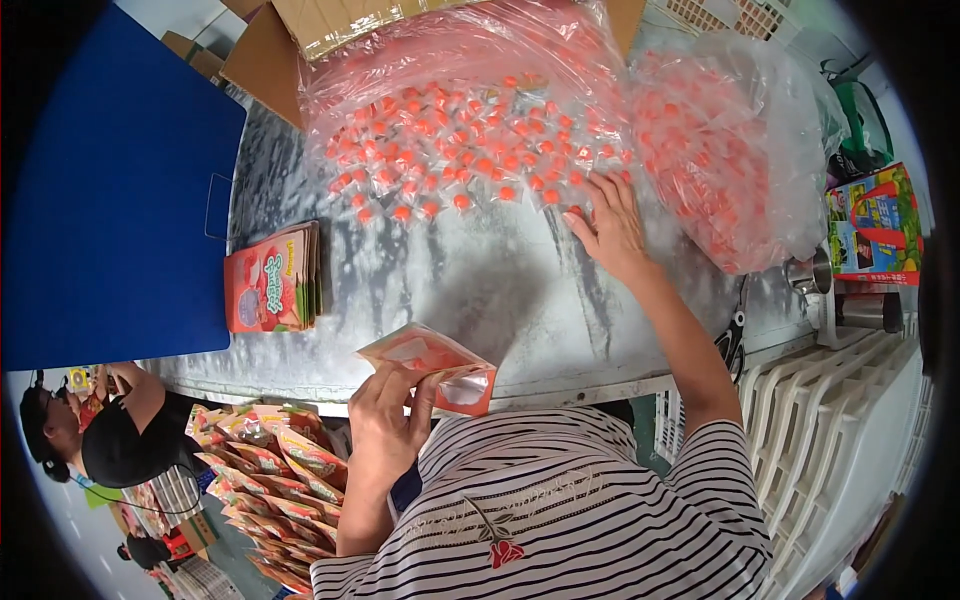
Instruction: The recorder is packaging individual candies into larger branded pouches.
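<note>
The right hand (612, 225) was held palm down at the near right fringe of the loose wrapped candies (484, 166), its fingers parted and stretched out; whether a piece was caught beneath the fingertips could not be told. A pink pouch (425, 352) was gripped by the left hand (385, 410) between thumb and fingers, just over the near edge of the counter (390, 285), with a silvery patch, seemingly its inside, exposed on the right. Candies at the fringe, lying apart from one another, were judged best taken, since single wrappers could be counted and lifted there without others being dragged along. The pouch was best held tilted with its mouth spread wide, so that wrapper corners would not be snagged, and only lightly pinched, lest its thin walls be creased.
</note>
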### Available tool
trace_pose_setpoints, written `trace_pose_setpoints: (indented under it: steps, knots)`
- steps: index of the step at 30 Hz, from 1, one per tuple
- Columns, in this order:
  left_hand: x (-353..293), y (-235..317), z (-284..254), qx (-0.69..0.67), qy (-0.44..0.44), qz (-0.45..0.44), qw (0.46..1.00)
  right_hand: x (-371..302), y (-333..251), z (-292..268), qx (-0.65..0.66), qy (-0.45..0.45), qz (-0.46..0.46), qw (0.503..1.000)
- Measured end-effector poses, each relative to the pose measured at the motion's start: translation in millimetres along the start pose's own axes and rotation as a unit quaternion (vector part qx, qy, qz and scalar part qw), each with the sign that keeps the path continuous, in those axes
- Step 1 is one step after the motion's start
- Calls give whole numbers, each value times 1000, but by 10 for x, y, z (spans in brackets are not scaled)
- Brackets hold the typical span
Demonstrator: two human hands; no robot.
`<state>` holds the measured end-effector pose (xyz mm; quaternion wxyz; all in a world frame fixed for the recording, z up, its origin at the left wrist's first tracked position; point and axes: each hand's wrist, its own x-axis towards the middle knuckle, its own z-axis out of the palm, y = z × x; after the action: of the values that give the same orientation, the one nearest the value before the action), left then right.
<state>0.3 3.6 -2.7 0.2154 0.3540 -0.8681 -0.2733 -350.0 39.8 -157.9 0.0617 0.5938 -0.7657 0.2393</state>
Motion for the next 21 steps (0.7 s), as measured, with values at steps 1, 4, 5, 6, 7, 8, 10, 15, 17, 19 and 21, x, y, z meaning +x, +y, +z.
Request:
trace_pose_setpoints:
  steps: [1,4,5,6,7,8,10,15,17,19,21]
  knots:
    - [5,-6,2,0,-1,-1,1000,-56,-25,-3,18,-9,12,1000]
    - [17,-39,26,-6,-16,-8,1000,-195,-124,-67,39,-6,7,999]
    - [18,-59,40,1,-18,4,1000,-184,-150,-108,38,-7,9,999]
    - [16,-74,53,8,-20,16,1000,-154,-186,-150,49,-8,16,999]
    - [27,-73,65,8,-21,18,1000,-111,-217,-182,59,-7,23,998]
    - [35,-67,76,8,-19,23,1000,-64,-221,-173,58,-6,23,998]
    - [40,-61,86,11,-15,28,999,68,-208,-142,58,7,10,998]
    - [6,-71,71,-23,-15,11,1000,98,-161,-42,67,-24,12,997]
    - [-12,-70,58,-28,-16,1,999,-5,-229,-46,92,-36,32,995]
    - [-21,-84,59,-35,-20,-6,999,-145,-310,-65,147,-45,70,986]
    - [-25,-116,69,-25,-30,-2,999,-166,-409,-63,138,-24,38,989]
